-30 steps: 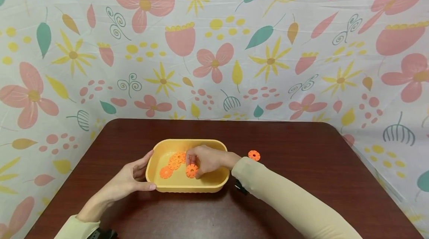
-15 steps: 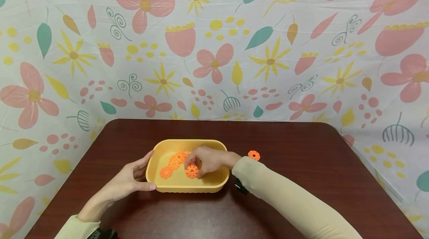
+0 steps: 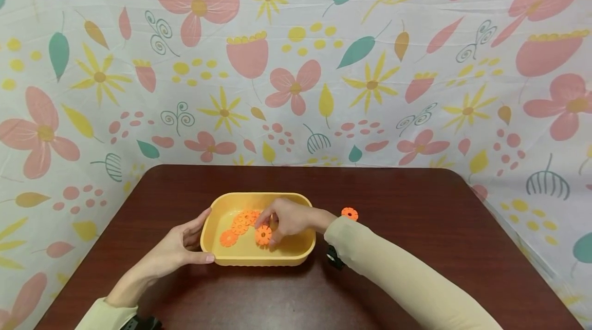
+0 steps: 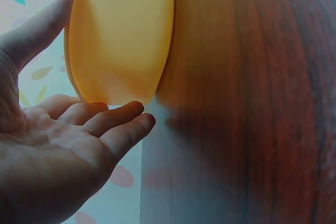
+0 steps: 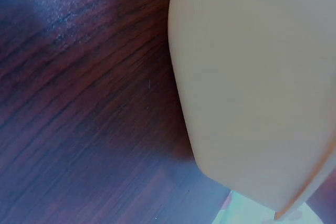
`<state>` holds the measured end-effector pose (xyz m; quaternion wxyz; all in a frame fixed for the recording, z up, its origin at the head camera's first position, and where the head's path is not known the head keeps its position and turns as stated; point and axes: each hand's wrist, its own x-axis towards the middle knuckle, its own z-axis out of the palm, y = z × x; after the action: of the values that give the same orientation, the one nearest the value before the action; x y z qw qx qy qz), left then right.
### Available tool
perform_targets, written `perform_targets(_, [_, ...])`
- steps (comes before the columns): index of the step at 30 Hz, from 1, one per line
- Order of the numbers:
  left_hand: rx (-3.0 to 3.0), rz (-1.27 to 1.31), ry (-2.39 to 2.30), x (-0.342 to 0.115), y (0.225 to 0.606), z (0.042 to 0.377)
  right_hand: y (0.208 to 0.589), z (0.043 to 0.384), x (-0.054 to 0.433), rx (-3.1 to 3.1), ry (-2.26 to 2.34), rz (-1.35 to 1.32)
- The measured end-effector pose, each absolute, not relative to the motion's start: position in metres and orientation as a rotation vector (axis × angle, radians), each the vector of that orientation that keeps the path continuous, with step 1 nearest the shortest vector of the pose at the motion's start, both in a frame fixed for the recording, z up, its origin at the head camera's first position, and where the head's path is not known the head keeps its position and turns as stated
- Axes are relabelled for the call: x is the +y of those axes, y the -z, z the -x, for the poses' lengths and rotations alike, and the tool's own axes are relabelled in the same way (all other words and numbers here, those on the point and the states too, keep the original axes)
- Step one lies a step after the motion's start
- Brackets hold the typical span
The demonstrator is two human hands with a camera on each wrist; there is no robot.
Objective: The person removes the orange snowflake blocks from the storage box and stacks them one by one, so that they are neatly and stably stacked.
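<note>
A yellow rectangular tub (image 3: 259, 258) stands on the table with several orange notched plastic discs (image 3: 239, 224) lying inside, toward its left half. My left hand (image 3: 178, 248) rests against the tub's left end, thumb at the front corner and fingers along the side; in the left wrist view the left hand (image 4: 68, 140) has fairly straight fingers touching the tub (image 4: 121, 40). Inside the tub, my right hand (image 3: 289, 217) pinches an orange flower-shaped disc (image 3: 263, 236) between thumb and fingers. The right wrist view shows only the tub's outer wall (image 5: 252, 87), not the hand.
One more orange disc (image 3: 350, 213) lies on the dark wooden table (image 3: 398, 196), right of the tub and behind the right wrist. A flower-printed cloth (image 3: 296, 62) hangs behind the table and along its sides.
My right hand has shifted very slightly, still pinching the orange disc inside the tub. The left hand and the tub stay in place.
</note>
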<state>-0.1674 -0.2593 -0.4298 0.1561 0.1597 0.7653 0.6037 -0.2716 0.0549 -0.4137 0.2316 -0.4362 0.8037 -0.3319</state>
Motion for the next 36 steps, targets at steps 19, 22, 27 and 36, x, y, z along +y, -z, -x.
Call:
perform_targets(19, [2.197,-0.437,-1.722,-0.258,0.428,0.166,0.395,0.264,0.087,2.206,1.142,1.185])
perform_targets(22, [2.193,-0.440,-1.725,-0.258,0.428,0.166,0.393,0.263,0.094,2.222,1.157,1.195])
perform_targets(27, [2.188,-0.452,-1.730,-0.258,0.429,0.166,0.390,0.261,0.105,2.255,1.184,1.199])
perform_targets(36, [2.185,-0.448,-1.734,-0.258,0.430,0.167,0.381,0.259,0.129,2.284,1.251,1.170])
